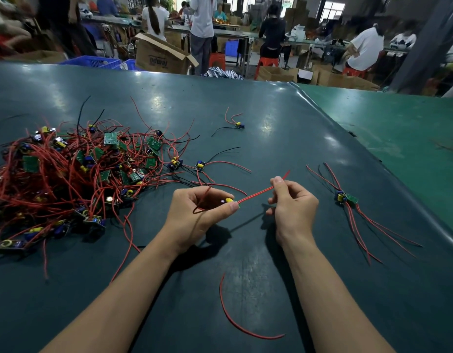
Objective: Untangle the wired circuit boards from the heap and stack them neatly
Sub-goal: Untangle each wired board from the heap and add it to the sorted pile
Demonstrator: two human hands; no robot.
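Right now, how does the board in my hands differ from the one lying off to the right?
The held board is pinched in the left hand, its red wires pulled straight by the right hand. The right board lies untouched on the table, wires fanned loosely. Both carry a yellow part and red wires.

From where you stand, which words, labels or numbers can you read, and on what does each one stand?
"tempo", printed upside down, is my best reading: on the open cardboard box behind the table.
Circuit boards in the heap: any markings too small to read.
Other boxes and background: no text readable.
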